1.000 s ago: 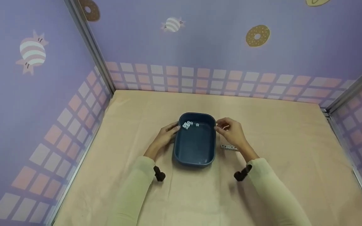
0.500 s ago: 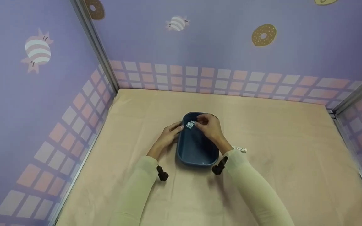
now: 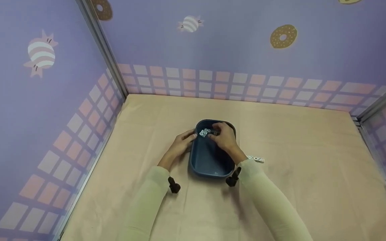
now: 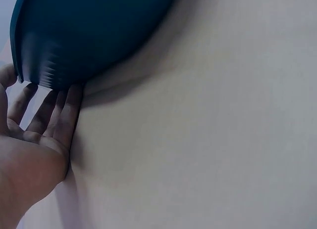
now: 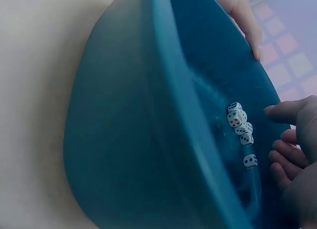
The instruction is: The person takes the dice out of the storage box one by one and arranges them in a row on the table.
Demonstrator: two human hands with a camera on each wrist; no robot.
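Observation:
A dark blue bin (image 3: 209,157) stands on the cloth, with several white dotted dice (image 3: 203,133) at its far left inside. My left hand (image 3: 178,144) touches the bin's left side, its fingers straight against the outer wall and thumb tip at the rim. My right hand (image 3: 226,137) reaches over the right rim into the bin, fingers loosely bent beside the dice. In the right wrist view, one die (image 5: 250,161) sits slightly apart from the group, close to the right fingers, and nothing shows between thumb and fingers.
A short row of dice (image 3: 256,159) lies on the beige cloth (image 3: 297,174) right of the bin, partly covered by the right wrist. Purple printed walls (image 3: 233,43) enclose the table at the back and both sides.
My right hand has moved from outside the bin's right rim to inside it, beside the dice, then drawn back slightly. The left hand stays at the left wall.

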